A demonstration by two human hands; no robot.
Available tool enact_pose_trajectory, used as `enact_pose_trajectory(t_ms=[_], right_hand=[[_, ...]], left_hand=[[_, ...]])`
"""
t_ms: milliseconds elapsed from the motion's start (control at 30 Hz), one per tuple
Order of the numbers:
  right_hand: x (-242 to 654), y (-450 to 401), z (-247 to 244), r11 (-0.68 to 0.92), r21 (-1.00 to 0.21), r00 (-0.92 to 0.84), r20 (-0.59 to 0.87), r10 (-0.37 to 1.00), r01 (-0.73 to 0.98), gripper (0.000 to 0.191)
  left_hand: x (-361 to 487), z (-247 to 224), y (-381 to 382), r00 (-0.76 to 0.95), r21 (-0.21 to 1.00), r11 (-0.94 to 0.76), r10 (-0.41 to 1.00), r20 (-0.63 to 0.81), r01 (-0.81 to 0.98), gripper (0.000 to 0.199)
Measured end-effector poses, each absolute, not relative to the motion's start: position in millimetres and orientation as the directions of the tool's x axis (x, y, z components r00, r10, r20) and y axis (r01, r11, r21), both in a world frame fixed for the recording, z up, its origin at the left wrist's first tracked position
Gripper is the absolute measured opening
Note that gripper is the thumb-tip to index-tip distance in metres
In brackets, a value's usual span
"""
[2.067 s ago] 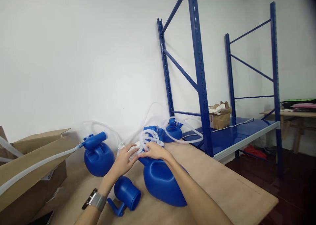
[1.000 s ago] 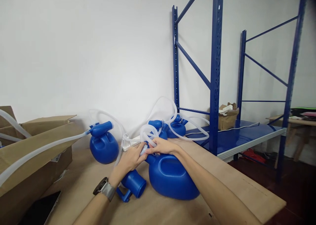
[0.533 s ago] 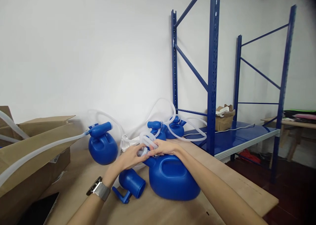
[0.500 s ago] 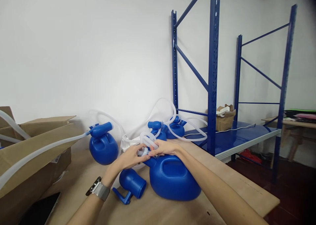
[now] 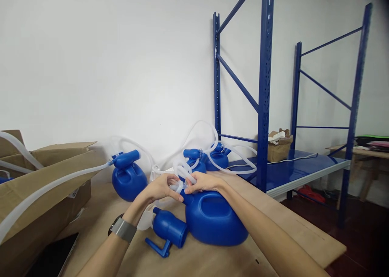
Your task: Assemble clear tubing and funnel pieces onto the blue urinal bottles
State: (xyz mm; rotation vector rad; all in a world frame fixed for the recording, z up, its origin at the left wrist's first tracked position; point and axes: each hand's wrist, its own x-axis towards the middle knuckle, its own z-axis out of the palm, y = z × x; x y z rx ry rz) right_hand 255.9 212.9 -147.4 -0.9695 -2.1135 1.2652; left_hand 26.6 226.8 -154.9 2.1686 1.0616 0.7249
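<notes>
So the big blue jug (image 5: pixel 217 224) is sitting on the brown-topped table (image 5: pixel 291 232), near the middle, with its neck aimed to the far left. The neck ends right between the two hands, and the clear tubing (image 5: pixel 183 169) is bunched up there in loops.

Left hand (image 5: pixel 164 188) comes in from the near left, wrist bent toward the jug, thumb and fingers curled around a clear bit of the tubing at the neck. Right hand (image 5: pixel 203 182) reaches over the jug's right side, palm down, thumb pointing left at the neck and fingers in among the loops. Can't tell whether it's actually gripping the tube or just touching it. The jug's body is just below that hand, on the near side.

Just left of the jug there's a loose blue spout piece (image 5: pixel 170 228) lying on its side. Farther left, another blue jug (image 5: pixel 129 182) with a hose attached, then an open cardboard box (image 5: pixel 60 167). Two more blue jugs (image 5: pixel 216 162) are at the far side by the wall.
</notes>
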Motion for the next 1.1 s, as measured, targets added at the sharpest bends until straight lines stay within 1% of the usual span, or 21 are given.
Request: enact_pose_trajectory(t_ms=[67,133,267,400,433,500,600,733,767,833,900,933,1000,1100], right_hand=[[257,215,-147,0.303,-0.897,-0.625,0.041,0.78,0.32,0.05],[258,217,-147,0.286,-0.904,-0.625,0.028,0.78,0.317,0.051],[260,217,-148,0.267,-0.916,-0.617,0.027,0.787,0.3,0.051],[259,215,-147,0.253,-0.92,-0.605,0.02,0.796,0.301,0.053],[258,215,-147,0.243,-0.921,-0.602,0.012,0.799,0.304,0.054],[257,214,-147,0.222,-0.927,-0.581,0.005,0.814,0.303,0.057],[258,212,-146,0.209,-0.939,-0.545,0.028,0.838,0.273,0.059],[261,213,-148,0.2,-0.97,-0.512,0.103,0.853,0.139,0.05],[262,214,-149,0.192,-0.976,-0.506,0.115,0.855,0.103,0.051],[263,217,-151,0.157,-0.985,-0.508,0.1,0.855,0.07,0.057],[263,221,-154,0.106,-0.99,-0.508,0.048,0.86,0.087,0.059],[263,222,-155,0.085,-0.991,-0.5,0.022,0.866,0.103,0.058],[263,225,-157,0.067,-0.989,-0.473,-0.004,0.881,0.134,0.055],[264,227,-158,0.082,-0.981,-0.444,-0.006,0.896,0.177,0.053]], left_hand=[[29,-151,224,0.44,0.684,-0.449,0.874,0.205,0.574,0.077],[30,-145,220,0.403,0.615,-0.453,0.886,0.229,0.646,0.08],[31,-133,209,0.474,0.496,-0.541,0.839,0.267,0.679,0.08],[31,-127,200,0.488,0.35,-0.604,0.791,0.368,0.716,0.07],[31,-127,199,0.489,0.332,-0.613,0.781,0.388,0.717,0.069],[31,-126,199,0.509,0.351,-0.638,0.764,0.396,0.685,0.066],[29,-126,202,0.547,0.437,-0.656,0.754,0.363,0.615,0.064],[21,-122,208,0.507,0.5,-0.63,0.776,0.375,0.595,0.07],[17,-121,210,0.484,0.51,-0.622,0.783,0.391,0.595,0.07],[6,-119,215,0.452,0.522,-0.606,0.796,0.403,0.6,0.068],[-9,-119,222,0.448,0.522,-0.565,0.825,0.344,0.639,0.065],[-16,-120,225,0.45,0.506,-0.537,0.843,0.293,0.675,0.064],[-28,-123,229,0.442,0.433,-0.491,0.871,0.215,0.756,0.064],[-35,-125,228,0.421,0.261,-0.455,0.89,0.177,0.852,0.075]])
